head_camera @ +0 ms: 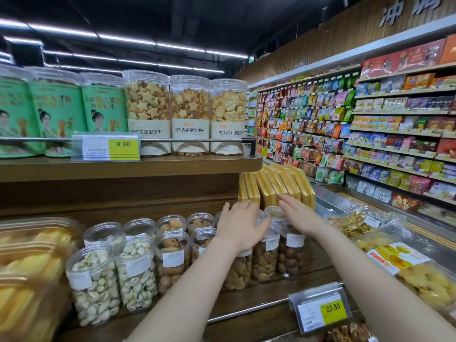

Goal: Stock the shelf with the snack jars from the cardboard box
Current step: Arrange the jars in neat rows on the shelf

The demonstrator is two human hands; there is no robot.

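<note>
Lower shelf [246, 308], front edge: price tag [320, 312] on the rail, yellow panel reading "23.80".

Front left: two clear pistachio jars [93, 285], each with a white sticker, print too small to read. At the far left edge, a blurred clear tub of yellow snacks [29, 267].

Front centre: walnut jar [172, 260], white sticker. To its right, two jars of tan nuts [265, 257] and a jar of dark round nuts [291, 255].

Back row: clear jars with pale nuts [172, 224], lids ribbed.

Left hand [240, 225]: fingers straight and spread, grip apart, lying over the lids of the centre-right jars. Right hand [299, 215]: fingers straight, grip apart, just beside a back jar [275, 214]; contact cannot be told. Neither hand holds a jar.

Right edge: bagged yellow snacks [399, 262] with an orange-and-white label.

Back right corner: gold boxes [276, 186] standing on edge, tilted.

Upper shelf [123, 166]: price tag [106, 146] reading "9.90". Three biscuit jars [190, 114], two with star-shaped biscuits, one with rounder shapes; white labels with Chinese print. To their left, green canisters [103, 104] picturing a figure.

Far right: wall shelves [370, 134] of packaged snacks under large Chinese characters.
</note>
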